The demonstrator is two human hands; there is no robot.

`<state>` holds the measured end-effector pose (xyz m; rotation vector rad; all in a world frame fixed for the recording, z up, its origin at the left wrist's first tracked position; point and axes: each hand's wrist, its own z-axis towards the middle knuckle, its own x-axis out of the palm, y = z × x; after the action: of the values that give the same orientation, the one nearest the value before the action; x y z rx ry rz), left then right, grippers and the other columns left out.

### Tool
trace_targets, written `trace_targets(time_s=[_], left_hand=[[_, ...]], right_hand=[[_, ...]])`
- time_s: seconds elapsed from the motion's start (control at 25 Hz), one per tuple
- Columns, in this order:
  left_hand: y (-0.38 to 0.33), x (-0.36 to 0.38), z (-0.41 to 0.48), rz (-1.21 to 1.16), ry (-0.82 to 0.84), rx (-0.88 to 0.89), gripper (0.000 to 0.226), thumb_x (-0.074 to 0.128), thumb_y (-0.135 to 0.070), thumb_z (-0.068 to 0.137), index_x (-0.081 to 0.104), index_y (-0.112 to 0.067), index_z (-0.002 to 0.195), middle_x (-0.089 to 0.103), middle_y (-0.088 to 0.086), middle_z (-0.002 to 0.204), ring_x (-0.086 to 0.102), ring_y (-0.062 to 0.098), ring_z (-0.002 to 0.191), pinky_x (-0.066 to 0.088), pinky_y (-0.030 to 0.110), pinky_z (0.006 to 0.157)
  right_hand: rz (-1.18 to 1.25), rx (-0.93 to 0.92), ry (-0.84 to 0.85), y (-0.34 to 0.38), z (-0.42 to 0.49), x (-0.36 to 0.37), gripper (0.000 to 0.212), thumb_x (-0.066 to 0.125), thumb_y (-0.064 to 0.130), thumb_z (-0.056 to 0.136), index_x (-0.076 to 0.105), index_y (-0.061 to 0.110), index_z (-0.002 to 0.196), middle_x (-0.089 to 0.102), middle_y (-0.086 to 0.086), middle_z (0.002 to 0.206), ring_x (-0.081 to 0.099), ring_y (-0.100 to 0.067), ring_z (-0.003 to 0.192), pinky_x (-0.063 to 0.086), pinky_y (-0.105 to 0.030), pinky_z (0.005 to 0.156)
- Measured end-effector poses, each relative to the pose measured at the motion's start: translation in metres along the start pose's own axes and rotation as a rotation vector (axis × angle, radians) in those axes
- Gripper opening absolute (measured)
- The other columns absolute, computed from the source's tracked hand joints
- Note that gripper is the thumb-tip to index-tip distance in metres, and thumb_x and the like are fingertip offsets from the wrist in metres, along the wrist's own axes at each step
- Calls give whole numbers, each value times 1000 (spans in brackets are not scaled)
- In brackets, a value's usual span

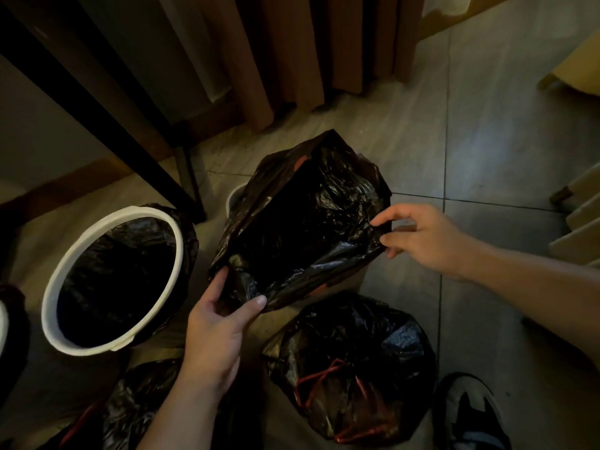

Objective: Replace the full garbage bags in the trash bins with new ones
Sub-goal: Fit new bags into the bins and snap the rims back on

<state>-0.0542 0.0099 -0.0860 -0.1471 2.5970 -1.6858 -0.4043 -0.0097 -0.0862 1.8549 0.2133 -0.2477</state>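
I hold a new black garbage bag (302, 222) spread open over a white bin (234, 196), of which only a bit of rim shows at the bag's left. My left hand (217, 332) grips the bag's near left edge. My right hand (422, 235) pinches its right edge between thumb and fingers. A second white bin (112, 280) on the left is lined with a black bag. A full black bag (350, 368) tied with a red drawstring lies on the floor in front of me. Another full bag (130, 407) lies at the bottom left.
A black table leg (191, 183) and frame stand behind the bins. Brown curtains (292, 60) hang at the back. Cardboard pieces (578, 216) lie at the right. My shoe (470, 414) is at the bottom right on the grey tiled floor. A further bin edge shows at far left.
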Motion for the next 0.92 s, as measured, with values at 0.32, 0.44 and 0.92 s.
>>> trace_targets(time_s=[0.32, 0.44, 0.92], left_hand=[[6, -12, 12, 94, -59, 25, 78, 75, 17, 79, 64, -35, 136, 78, -1, 120, 73, 18, 116, 61, 39, 92], [0, -11, 22, 350, -122, 101, 64, 81, 4, 82, 67, -41, 125, 78, -2, 115, 73, 14, 111, 56, 41, 99], [-47, 19, 90, 404, -295, 117, 22, 58, -42, 81, 75, -40, 95, 76, -11, 96, 72, 17, 96, 60, 38, 87]], right_hand=[[94, 2, -9, -8, 12, -2, 27, 71, -19, 83, 61, 3, 95, 69, -32, 97, 70, -43, 83, 60, -55, 85], [74, 7, -78, -9, 23, -1, 22, 69, -17, 85, 62, 4, 85, 68, -30, 89, 70, -41, 80, 61, -57, 86], [-19, -117, -151, 39, 93, 0, 18, 68, 17, 87, 76, 32, 90, 74, 1, 99, 70, -17, 97, 57, -38, 88]])
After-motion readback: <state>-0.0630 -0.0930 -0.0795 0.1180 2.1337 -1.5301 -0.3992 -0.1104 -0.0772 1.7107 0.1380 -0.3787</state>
